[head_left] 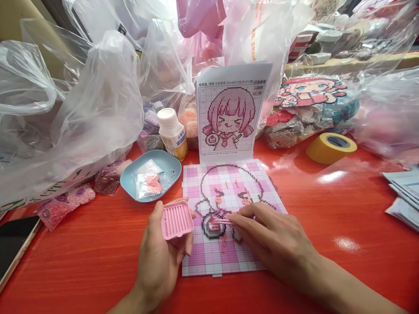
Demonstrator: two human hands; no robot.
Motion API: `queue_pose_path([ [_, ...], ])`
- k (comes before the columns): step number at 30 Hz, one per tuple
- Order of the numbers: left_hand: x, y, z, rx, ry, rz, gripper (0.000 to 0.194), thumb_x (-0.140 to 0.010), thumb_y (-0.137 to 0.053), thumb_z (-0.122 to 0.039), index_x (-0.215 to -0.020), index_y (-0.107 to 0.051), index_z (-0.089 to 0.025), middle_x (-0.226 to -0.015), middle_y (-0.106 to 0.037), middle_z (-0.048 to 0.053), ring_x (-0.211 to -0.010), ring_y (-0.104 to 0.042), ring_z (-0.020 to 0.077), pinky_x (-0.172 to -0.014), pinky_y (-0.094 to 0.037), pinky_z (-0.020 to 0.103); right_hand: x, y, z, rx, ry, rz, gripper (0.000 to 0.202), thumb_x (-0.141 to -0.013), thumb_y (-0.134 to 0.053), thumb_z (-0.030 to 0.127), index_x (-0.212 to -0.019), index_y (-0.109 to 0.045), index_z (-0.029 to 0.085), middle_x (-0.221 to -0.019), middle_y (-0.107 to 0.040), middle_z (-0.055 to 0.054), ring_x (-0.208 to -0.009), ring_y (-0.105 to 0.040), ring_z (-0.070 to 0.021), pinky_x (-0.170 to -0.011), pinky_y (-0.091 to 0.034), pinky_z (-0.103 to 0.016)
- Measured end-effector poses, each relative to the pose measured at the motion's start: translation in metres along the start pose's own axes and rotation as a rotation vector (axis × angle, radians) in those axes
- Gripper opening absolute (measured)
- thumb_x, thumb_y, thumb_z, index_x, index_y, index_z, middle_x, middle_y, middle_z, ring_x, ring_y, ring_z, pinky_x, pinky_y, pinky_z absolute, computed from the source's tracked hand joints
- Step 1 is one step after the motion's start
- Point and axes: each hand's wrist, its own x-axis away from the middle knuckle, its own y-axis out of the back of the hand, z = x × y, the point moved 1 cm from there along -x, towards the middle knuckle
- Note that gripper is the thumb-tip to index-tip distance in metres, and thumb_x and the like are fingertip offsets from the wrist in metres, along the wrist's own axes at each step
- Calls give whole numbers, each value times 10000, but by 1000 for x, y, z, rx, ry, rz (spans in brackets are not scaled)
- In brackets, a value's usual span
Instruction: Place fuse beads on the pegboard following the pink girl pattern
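In my left hand (pixel 157 257) is a small pink ridged bead tray (pixel 178 220), tilted toward me, with a few red beads along its left groove. My right hand (pixel 275 235) pinches pink tweezers (pixel 224 221). Their tips are over the round cake motif on the pegboard (pixel 196 261), which has pink and white checks. Dark beads outline a head there, with orange-pink beads at the cheeks. Whether a bead sits between the tweezer tips is too small to tell. Behind the board a printed pattern sheet (pixel 225 117) stands upright, showing a pink-haired character.
Left of the board are a blue plate (pixel 126 181) holding a small bag of pink beads (pixel 153 184), and a white-capped bottle (pixel 172 135). Yellow tape (pixel 330 148) lies at right, papers (pixel 404 192) beyond it. Plastic bags (pixel 101 96) crowd the back; a phone (pixel 18 237) lies far left.
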Motion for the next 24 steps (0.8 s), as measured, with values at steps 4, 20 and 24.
queue_pose_path([
  [4,1,1,0,-5,2,-3,472,-887,-353,-455,-686,-625,-125,-356,-453,-5,-312,-343,87,-304,-267,178,0,0,-1,19,-26,-8,186,-879,-518,59,-1020,-588,159,-821,-594,-39,-663,-540,-127,-540,-409,-238],
  [20,-1,5,4,-73,8,-3,413,-712,-508,-565,-670,-594,-164,-363,-453,-18,-342,-345,96,-312,-251,186,2,-4,-3,33,-59,-1,203,-888,-527,73,-1053,-604,164,-853,-587,-38,-687,-530,-118,-561,-395,-230],
  [24,-1,4,5,-79,4,5,414,-701,-515,-572,-653,-586,-167,-358,-446,-17,-343,-346,96,-313,-252,185,1,-4,-3,43,-52,2,220,-887,-520,62,-1061,-603,167,-862,-586,-39,-693,-527,-119,-562,-388,-230],
])
